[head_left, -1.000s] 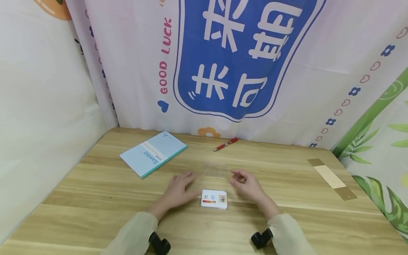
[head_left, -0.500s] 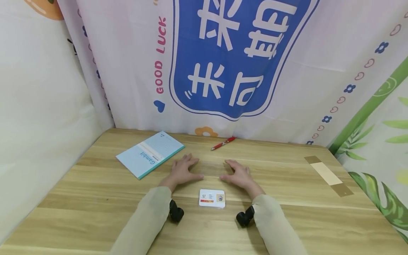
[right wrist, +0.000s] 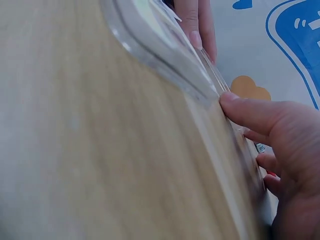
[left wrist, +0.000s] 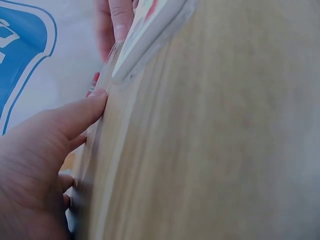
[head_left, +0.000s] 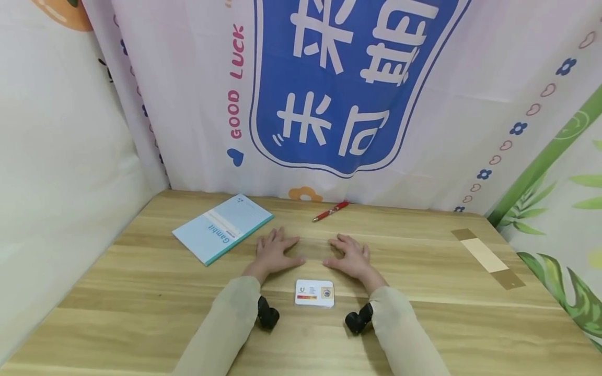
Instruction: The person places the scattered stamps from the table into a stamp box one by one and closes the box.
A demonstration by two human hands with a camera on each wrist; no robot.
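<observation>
A clear, flat plastic lid [head_left: 314, 249] lies on the wooden table between both hands, so transparent that little more than its edges shows. My left hand [head_left: 274, 253] holds its left side, thumb at the near corner and forefinger at the far one. On the opposite side my right hand [head_left: 350, 256] grips it in the same way. Both wrist views have a thumb touching the lid's edge. Closer to me sits a stack of white printed cards [head_left: 314, 293] in a clear plastic tray; neither hand touches it.
A light blue notebook [head_left: 223, 230] lies at the back left, near the left hand. Behind the lid is a red pen [head_left: 331, 211]. A brown and cream strip [head_left: 488, 258] lies at the right. A printed curtain [head_left: 197, 104] hangs along the table's back edge.
Both hands have moved forward from beside the cards to the lid's two sides. Over the last half second they have drawn slightly closer together. The cards stay in place.
</observation>
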